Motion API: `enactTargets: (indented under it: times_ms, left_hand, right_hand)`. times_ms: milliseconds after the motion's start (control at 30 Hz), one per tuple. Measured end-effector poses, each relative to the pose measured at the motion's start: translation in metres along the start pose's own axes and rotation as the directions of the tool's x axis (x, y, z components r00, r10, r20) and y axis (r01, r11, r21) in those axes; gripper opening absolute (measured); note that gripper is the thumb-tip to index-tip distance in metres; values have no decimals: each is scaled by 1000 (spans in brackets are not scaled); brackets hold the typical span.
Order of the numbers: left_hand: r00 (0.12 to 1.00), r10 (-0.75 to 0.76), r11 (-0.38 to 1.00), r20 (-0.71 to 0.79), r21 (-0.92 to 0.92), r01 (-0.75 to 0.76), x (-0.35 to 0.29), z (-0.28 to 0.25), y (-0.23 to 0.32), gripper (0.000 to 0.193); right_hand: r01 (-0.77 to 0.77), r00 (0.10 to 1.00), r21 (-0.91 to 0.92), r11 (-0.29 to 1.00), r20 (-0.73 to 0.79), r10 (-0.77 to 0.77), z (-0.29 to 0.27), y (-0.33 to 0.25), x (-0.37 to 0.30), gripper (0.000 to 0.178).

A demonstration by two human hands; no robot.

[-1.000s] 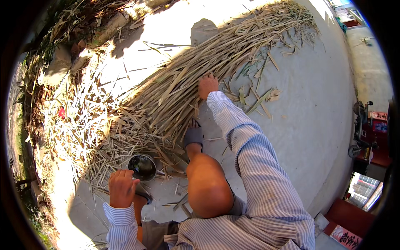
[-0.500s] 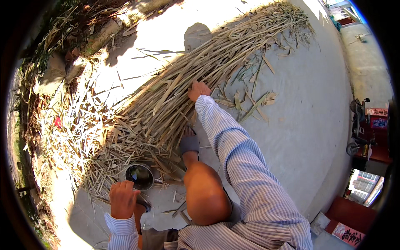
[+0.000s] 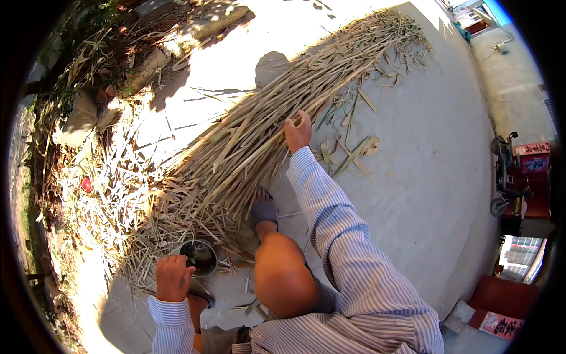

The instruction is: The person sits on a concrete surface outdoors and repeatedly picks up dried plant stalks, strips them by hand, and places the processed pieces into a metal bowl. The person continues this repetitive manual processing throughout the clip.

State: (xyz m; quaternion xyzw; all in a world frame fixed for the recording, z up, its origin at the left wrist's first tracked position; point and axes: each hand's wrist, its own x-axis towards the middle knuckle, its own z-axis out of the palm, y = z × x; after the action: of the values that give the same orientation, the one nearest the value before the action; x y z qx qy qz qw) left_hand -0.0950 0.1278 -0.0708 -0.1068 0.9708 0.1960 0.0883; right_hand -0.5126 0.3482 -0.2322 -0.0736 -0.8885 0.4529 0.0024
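Note:
A long heap of dry tan stalks (image 3: 265, 112) lies slantwise on the concrete, from the far right down to my feet. At the heap's right edge my right hand (image 3: 299, 133) is closed, thumb and forefinger pinched on a dry stalk. My left hand (image 3: 172, 279) is held low at the left, fingers curled and thumb out to the side; what it may grip is hidden. Just beyond it stands a round metal pot (image 3: 200, 258) with a side handle and dark liquid inside.
Short cut stalk pieces (image 3: 171, 227) are strewn around the pot. My sandalled foot (image 3: 263, 211) touches the heap's near end. Dry leaves (image 3: 356, 154) lie to the right. Rocks and soil (image 3: 82, 118) border the left; a parked motorbike (image 3: 502, 171) stands far right.
My right hand has shifted right and slightly up along the heap's edge, its fingers now pointing up. The left hand stays nearly in place. The view has moved slightly.

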Motion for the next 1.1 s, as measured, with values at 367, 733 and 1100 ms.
enactTargets:
  times_ms: [367,733,1100]
  left_hand:
    - [607,215,974,-765,120,-194,-25,-110,94,19]
    - [529,263,905,-807,397,156,-92,-185,-1,18]
    - [-154,-579,720,-800,-415,-556,-172,-182,-116,12]
  right_hand:
    - [-378,835,851,365,484,-261,-94,-212,-93,24]
    - [-565,494,628,536,777,-390,-74,-289,-330,25]
    - [-556,616,546,626,777,-130,1,-244,-271,24]
